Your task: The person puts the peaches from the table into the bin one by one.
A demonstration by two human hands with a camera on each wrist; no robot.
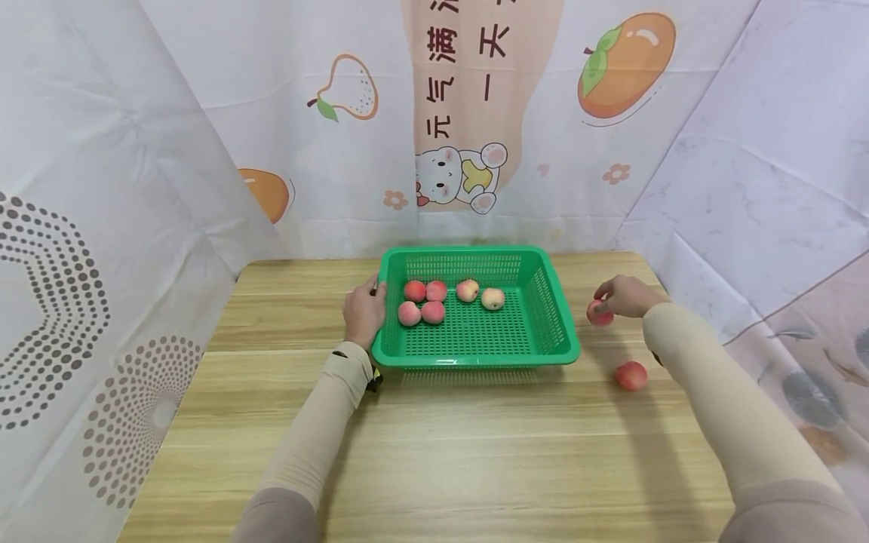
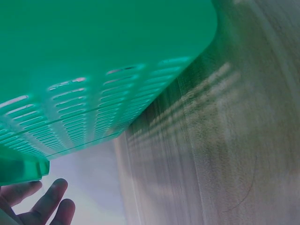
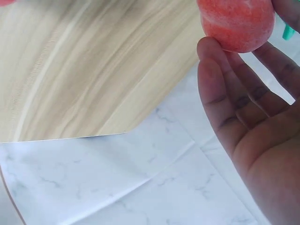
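Note:
My left hand (image 1: 364, 313) holds the left rim of the green plastic basket (image 1: 475, 361). In the left wrist view, some of its fingers (image 2: 43, 206) show just past the rim, beside the slotted wall. My right hand (image 1: 627, 296), to the right of the basket, pinches a red peach (image 3: 238, 23) at its fingertips. Another red peach (image 1: 631, 375) lies on the table nearer to me, below the right hand. Inside the basket, several pinkish-red peaches (image 1: 433, 312) are grouped at the left. Two paler ones, one yellowish peach (image 1: 492, 299) among them, sit right of these.
Everything stands on a wood-grain table (image 1: 475, 452). A white printed cloth (image 1: 326, 166) hangs right behind the table's back edge, and pale sheets flank both sides. The basket stands near that back edge.

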